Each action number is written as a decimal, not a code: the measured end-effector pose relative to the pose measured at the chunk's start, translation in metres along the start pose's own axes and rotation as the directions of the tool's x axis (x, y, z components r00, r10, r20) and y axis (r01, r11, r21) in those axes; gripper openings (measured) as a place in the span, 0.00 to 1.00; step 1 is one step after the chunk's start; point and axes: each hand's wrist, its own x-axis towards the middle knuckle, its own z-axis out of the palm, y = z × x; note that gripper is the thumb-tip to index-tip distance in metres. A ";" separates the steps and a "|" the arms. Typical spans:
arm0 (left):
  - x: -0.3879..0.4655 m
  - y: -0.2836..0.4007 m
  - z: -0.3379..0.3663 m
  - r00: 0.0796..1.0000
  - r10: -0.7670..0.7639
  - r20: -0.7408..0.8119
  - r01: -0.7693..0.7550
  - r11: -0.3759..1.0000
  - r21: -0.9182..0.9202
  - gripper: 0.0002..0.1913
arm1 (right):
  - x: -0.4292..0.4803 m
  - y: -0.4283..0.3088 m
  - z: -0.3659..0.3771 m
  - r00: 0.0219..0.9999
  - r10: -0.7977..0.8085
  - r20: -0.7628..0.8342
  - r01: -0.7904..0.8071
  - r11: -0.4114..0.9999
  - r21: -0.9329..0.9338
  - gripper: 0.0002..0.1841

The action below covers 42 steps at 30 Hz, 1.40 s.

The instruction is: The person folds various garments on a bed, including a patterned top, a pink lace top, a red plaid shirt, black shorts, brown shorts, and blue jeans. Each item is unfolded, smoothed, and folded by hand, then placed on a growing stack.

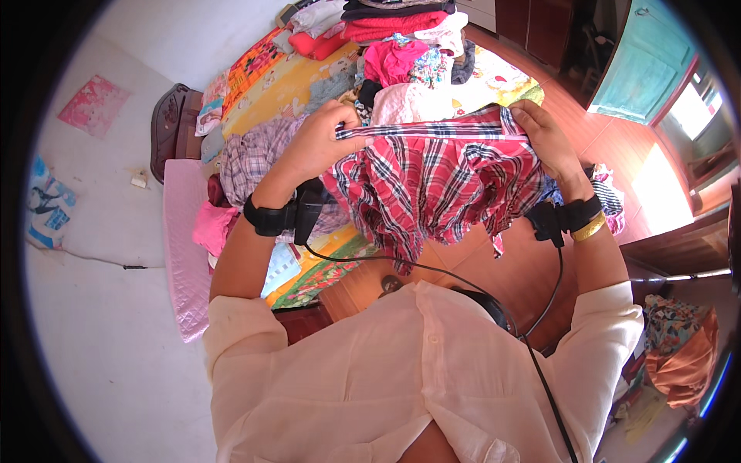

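Note:
A red, black and white plaid garment [434,179] hangs in front of me, its banded upper edge stretched between my hands. My left hand [324,142] pinches one end of that band with the thumb in front. At the other end, my right hand [544,136] grips the band's corner. Loose, gathered cloth falls below the band above the tiled floor [457,272]. A pale purple plaid cloth [255,159] lies on the bed near my left hand. Just beyond the garment is a white-and-pink textured cloth [411,103].
On the bed's yellow patterned cover [278,98] sit folded clothes [399,26] and a bright pink garment [393,61]. More clothes [608,197] lie low at the right. A teal door [645,63] stands at the far right. Black cables [399,260] run from both wrist straps across my front.

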 end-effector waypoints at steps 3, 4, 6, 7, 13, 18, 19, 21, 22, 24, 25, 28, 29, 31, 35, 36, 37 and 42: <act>0.003 -0.002 -0.001 0.996 -0.085 0.001 0.085 0.996 -0.006 0.16 | -0.003 -0.009 -0.002 0.983 -0.122 0.135 0.101 0.983 0.150 0.22; 0.003 -0.004 -0.001 0.994 -0.109 -0.004 0.109 0.994 -0.011 0.17 | -0.009 -0.013 -0.005 0.955 -0.214 0.204 0.189 0.973 0.135 0.25; 0.004 -0.009 -0.002 0.991 -0.132 -0.003 0.132 0.991 0.002 0.17 | -0.013 -0.020 -0.009 0.870 -0.311 0.382 0.346 0.938 -0.023 0.37; 0.005 -0.011 -0.003 0.991 -0.136 -0.002 0.136 0.991 0.005 0.16 | -0.017 -0.021 -0.010 0.866 -0.240 0.439 0.338 0.928 -0.159 0.32; -0.002 -0.009 -0.002 0.997 0.023 -0.071 -0.015 0.994 0.111 0.19 | -0.010 -0.016 -0.008 0.949 -0.088 0.302 0.131 0.984 -0.124 0.17; -0.010 -0.001 0.000 0.993 0.044 -0.114 -0.034 0.996 0.085 0.19 | -0.004 -0.013 0.003 0.945 -0.307 -0.116 0.302 0.951 -0.061 0.18; -0.011 -0.001 0.000 0.991 0.055 -0.123 -0.046 0.996 0.076 0.18 | -0.004 -0.014 0.004 0.906 -0.399 -0.140 0.389 0.917 -0.091 0.18; -0.011 -0.002 0.000 0.995 -0.015 -0.103 0.023 0.997 0.079 0.19 | -0.006 -0.017 0.003 0.898 -0.432 -0.089 0.404 0.886 -0.229 0.18; -0.011 -0.003 0.000 0.994 -0.054 -0.096 0.062 0.995 0.073 0.20 | -0.009 -0.020 0.001 0.914 -0.405 0.003 0.392 0.883 -0.259 0.18; -0.012 -0.003 0.000 0.993 -0.047 -0.111 0.057 0.994 0.088 0.20 | -0.012 -0.024 -0.006 0.969 -0.216 0.121 0.242 0.924 -0.295 0.15; -0.012 -0.004 0.000 0.992 -0.051 -0.118 0.062 0.994 0.088 0.21 | -0.014 -0.025 -0.008 0.956 -0.223 0.193 0.274 0.911 -0.308 0.15; -0.013 -0.004 -0.001 0.989 -0.026 -0.144 0.042 0.994 0.103 0.21 | -0.017 -0.025 -0.013 0.938 -0.227 0.263 0.313 0.882 -0.354 0.20; -0.014 -0.005 0.000 0.989 -0.014 -0.148 0.031 0.994 0.109 0.21 | -0.017 -0.025 -0.013 0.967 -0.162 0.198 0.236 0.860 -0.453 0.20; -0.012 -0.009 -0.001 0.988 -0.003 -0.153 0.021 0.993 0.117 0.21 | -0.011 -0.024 -0.013 0.987 -0.076 0.142 0.146 0.796 -0.588 0.18; -0.009 -0.022 0.002 0.992 -0.071 -0.100 0.089 0.978 0.191 0.17 | 0.001 -0.023 -0.011 0.927 -0.367 0.081 0.312 0.631 -0.710 0.15; -0.009 -0.026 0.003 0.991 -0.093 -0.097 0.112 0.970 0.217 0.17 | 0.002 -0.023 -0.011 0.869 -0.489 0.081 0.412 0.622 -0.666 0.14; -0.009 -0.029 0.004 0.990 -0.095 -0.100 0.117 0.964 0.240 0.17 | 0.002 -0.022 -0.011 0.839 -0.536 0.089 0.457 0.608 -0.649 0.13; -0.010 -0.038 0.009 0.984 -0.137 -0.110 0.165 0.936 0.310 0.14 | -0.002 -0.017 -0.004 0.896 -0.441 -0.045 0.337 0.744 -0.576 0.10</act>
